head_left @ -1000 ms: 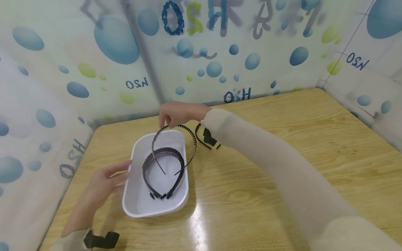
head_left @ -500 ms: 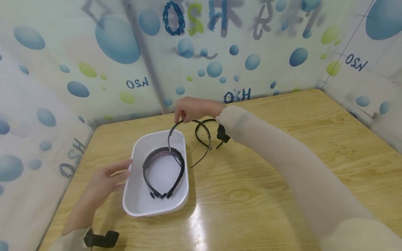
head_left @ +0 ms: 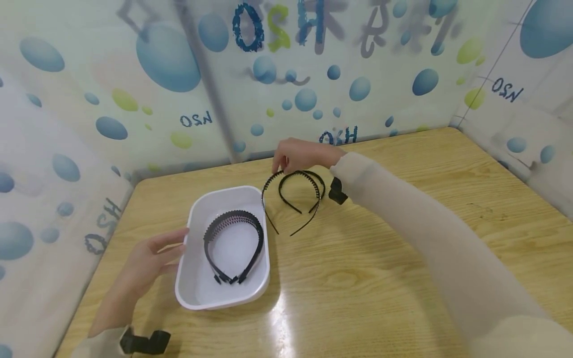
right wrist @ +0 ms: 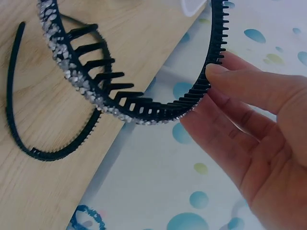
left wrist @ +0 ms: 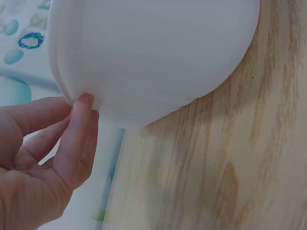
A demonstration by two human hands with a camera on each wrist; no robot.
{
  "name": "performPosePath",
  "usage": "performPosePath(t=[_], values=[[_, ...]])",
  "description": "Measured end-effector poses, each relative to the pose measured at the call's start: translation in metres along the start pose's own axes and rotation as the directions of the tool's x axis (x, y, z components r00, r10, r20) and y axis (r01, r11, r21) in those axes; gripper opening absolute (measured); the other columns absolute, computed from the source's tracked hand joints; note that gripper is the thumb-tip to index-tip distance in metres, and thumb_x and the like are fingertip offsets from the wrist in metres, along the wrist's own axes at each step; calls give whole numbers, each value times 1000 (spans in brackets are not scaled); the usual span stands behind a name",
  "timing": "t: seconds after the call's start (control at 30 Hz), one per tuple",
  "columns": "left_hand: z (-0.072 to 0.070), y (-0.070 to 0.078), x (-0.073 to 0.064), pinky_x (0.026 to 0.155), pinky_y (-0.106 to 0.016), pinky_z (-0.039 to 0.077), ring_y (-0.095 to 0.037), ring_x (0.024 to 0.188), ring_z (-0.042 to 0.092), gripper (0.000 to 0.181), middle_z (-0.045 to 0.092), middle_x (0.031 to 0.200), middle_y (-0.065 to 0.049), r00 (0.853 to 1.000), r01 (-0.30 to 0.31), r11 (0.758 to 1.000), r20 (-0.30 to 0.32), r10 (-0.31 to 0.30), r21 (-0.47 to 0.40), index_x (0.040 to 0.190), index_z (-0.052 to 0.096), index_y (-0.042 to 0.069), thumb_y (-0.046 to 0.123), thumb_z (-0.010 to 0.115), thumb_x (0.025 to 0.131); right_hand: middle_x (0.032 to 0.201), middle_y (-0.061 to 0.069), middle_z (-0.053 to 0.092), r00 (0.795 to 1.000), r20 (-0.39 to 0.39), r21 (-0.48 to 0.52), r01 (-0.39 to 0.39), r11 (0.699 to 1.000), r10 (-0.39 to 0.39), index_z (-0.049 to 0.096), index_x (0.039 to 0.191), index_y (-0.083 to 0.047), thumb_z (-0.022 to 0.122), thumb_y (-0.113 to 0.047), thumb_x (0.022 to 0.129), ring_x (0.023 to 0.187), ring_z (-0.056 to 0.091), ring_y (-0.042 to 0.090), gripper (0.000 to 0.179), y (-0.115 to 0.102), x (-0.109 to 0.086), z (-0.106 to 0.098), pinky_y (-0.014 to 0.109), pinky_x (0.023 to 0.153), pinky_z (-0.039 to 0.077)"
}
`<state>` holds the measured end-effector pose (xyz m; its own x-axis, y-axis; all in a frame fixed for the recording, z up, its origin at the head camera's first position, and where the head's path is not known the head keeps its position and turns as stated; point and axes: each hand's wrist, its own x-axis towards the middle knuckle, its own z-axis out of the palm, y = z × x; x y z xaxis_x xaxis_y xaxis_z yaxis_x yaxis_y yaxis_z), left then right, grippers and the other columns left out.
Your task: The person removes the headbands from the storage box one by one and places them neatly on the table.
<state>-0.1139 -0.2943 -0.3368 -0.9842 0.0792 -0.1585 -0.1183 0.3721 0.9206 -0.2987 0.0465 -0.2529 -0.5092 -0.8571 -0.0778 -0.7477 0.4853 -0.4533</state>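
Note:
My right hand (head_left: 297, 153) pinches a thin black headband (right wrist: 79, 81) by the top of its arch, thumb and fingers on either side of the band. Comb teeth line its inner side, and sparkly stones cover the outside in the right wrist view. The band hangs with its ends down, overlapping a second black headband (head_left: 290, 205) that lies on the table. At the left, my left hand (head_left: 149, 258) holds the rim of a white plastic tray (head_left: 190, 293) between thumb and fingers. Inside that tray rest several toothed black headbands (head_left: 258, 248), nested together.
The wooden table (head_left: 380, 258) reaches back to a wall (head_left: 286, 114) printed with blue and green bubbles. Side walls close it in at left and right. Black straps with a small block sit on both wrists.
My right hand has carried the sparkly headband from above the tray to the right, over the table beside the second headband. The left hand and tray have stayed in place.

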Motion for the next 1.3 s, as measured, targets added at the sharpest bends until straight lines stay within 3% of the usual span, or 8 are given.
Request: performPosePath(t=[0.1,0.3,0.57,0.8,1.3], values=[[0,0,0,77,-33,55,1,96,56,53,53,126,-7,1000,5,1000,-2,-5,2,134,39,-7,16,59,91,99,11,65,1000,9,7,-23,1000,23,68,107,-2,56,6,85,89,59,21,26,7,-6,1,31,77,52],[0,1,0,77,-33,55,2,96,56,53,46,132,-18,1000,1,1000,-2,-1,0,134,38,-6,15,59,91,101,13,65,999,5,26,-43,999,43,67,107,0,58,6,85,91,60,23,25,24,-19,5,33,78,53],[-1,-3,-1,74,-32,55,-1,94,58,46,59,108,17,1000,-26,996,3,27,-82,131,46,-2,11,60,89,101,14,65,1000,-2,47,-15,999,16,67,104,2,58,9,82,92,61,26,25,45,-36,9,38,79,53],[-1,-4,-1,72,-31,56,-3,92,60,41,60,105,18,999,-47,991,9,49,-125,128,52,2,8,60,89,102,14,65,998,-4,51,-65,997,65,68,103,1,59,6,84,91,61,27,22,59,-51,12,38,79,53],[1,-1,0,75,-33,55,0,94,58,51,57,109,18,1000,-25,999,0,25,-48,133,40,-7,12,59,90,101,17,64,990,-33,69,-133,989,135,68,102,3,57,10,83,88,60,30,23,85,-86,11,41,76,53]])
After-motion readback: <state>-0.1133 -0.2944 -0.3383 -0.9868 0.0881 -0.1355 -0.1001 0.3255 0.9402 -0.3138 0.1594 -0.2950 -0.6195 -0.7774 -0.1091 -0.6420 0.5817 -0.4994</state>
